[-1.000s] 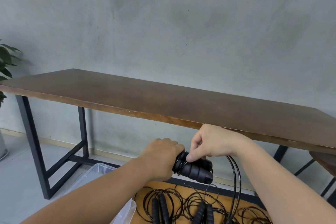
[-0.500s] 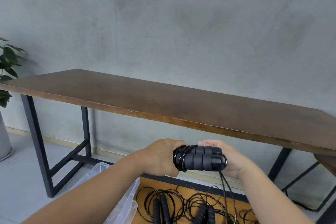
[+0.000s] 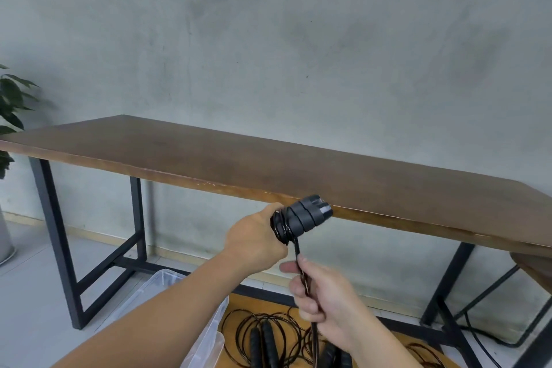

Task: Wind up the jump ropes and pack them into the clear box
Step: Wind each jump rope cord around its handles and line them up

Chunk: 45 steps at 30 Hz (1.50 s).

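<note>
While a long table (image 3: 298, 170) spans the background against a grey wall, loose ropes (image 3: 268, 334) lie coiled on the wooden surface below, beside the clear box (image 3: 167, 287) at lower left. Left forearm covers much of the box. Plant (image 3: 12, 110) at far left. Left hand (image 3: 257, 240) grips the handles (image 3: 307, 213), cord wound around them. Right hand (image 3: 325, 299) is closed round the cord (image 3: 300, 260) just below.

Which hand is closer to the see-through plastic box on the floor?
Left. The left hand grips the black rope handles up above the clear plastic box, its forearm passing over the rim. The right hand holds the black cord further right, above the loose ropes.
</note>
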Motion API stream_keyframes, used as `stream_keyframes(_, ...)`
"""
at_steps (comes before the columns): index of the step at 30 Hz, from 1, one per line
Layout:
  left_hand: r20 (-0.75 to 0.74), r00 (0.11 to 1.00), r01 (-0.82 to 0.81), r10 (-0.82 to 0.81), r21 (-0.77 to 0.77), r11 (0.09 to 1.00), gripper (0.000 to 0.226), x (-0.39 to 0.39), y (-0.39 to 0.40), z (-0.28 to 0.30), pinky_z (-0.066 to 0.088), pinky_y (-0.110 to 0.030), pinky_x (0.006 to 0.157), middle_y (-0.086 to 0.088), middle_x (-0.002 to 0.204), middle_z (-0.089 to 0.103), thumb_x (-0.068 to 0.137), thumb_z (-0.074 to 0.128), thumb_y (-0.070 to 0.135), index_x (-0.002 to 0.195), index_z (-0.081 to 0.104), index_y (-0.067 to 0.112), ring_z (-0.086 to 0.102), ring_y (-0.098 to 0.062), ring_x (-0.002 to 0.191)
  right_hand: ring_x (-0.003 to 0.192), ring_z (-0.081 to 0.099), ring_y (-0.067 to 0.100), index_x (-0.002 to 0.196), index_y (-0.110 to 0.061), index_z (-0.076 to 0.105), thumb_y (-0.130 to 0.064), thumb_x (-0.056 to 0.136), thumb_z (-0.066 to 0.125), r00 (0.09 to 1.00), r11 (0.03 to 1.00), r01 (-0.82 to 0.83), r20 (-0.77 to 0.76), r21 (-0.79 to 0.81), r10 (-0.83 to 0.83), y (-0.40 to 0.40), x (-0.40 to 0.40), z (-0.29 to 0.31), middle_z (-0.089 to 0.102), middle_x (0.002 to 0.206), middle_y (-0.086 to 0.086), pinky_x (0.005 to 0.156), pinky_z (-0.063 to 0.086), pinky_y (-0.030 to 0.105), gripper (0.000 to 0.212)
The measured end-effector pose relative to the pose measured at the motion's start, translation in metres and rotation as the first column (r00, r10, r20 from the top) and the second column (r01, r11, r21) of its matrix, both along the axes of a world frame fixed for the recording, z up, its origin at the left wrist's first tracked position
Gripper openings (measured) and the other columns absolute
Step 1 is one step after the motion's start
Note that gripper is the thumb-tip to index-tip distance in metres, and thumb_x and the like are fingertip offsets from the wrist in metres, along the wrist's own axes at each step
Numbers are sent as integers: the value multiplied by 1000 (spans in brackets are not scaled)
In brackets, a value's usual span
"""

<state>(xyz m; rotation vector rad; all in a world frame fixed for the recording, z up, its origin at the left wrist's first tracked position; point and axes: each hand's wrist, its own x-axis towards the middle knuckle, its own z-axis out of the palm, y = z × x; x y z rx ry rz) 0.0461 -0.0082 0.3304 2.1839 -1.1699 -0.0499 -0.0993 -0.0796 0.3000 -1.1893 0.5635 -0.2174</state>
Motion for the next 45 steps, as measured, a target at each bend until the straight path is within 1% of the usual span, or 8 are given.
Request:
stream_keyframes(4,223,969,-128,107,81,988,50,6,4,-2,48,-30,71,6,98,64,81,59,23,126,45,36,61,-21,87,44,35,9,106,-8,65,-33,106,38,985,930,-73,-174,-360,10,15,0,12,51,60,-2,43,27,22,36)
stream_keyframes(7,363,928,-153,82,172,973,49,3,8,-9,47,-31,70,2,102,60,84,57,23,129,40,34,60,-21,89,55,49,7,92,-14,67,-34,102,43,938,532,-270,-345,-803,-45,12,1,32,56,64,-5,59,45,32,33)
stream_keyframes(15,598,797,-115,-80,282,953,49,-2,10,-4,45,-32,73,-3,107,58,87,62,25,131,40,29,57,-23,93,71,64,13,87,-18,77,-28,92,63,855,-8,-508,-503,-861,-124,-1,12,95,70,78,-1,59,50,22,17)
stream_keyframes(21,354,882,172,-310,370,913,46,0,21,15,51,-37,83,2,105,62,84,64,19,124,48,35,58,-23,96,61,53,4,81,-25,79,-38,79,78,831,155,-556,-543,-816,123,-37,17,123,73,75,-5,63,44,25,13)
stream_keyframes(29,-182,848,526,-498,166,834,50,6,39,42,43,-24,65,5,83,56,72,68,-4,110,58,28,53,-11,74,61,47,16,76,-15,76,-37,73,75,951,694,-307,-174,-651,258,-63,16,98,53,60,-1,65,40,29,23)
stream_keyframes(35,-254,814,554,-522,72,829,50,11,40,36,43,-27,65,4,82,55,67,66,-9,89,57,35,51,-10,72,65,59,12,75,-7,66,-24,96,58,982,850,-186,-72,-493,173,-54,14,70,64,68,1,66,48,22,28)
stream_keyframes(40,-303,844,459,-443,-22,888,47,15,37,25,41,-20,56,3,78,55,64,65,-11,101,62,18,49,-8,66,48,25,9,90,-7,61,-10,102,40,996,936,45,89,-349,-14,-41,17,37,40,55,-3,52,17,25,24)
stream_keyframes(45,-318,898,274,-304,-137,952,48,20,34,21,39,-15,51,9,70,55,63,65,-10,96,64,26,48,-8,60,50,26,10,109,-3,62,-33,104,42,997,917,72,63,-392,-52,-16,15,23,42,60,-4,47,21,22,36)
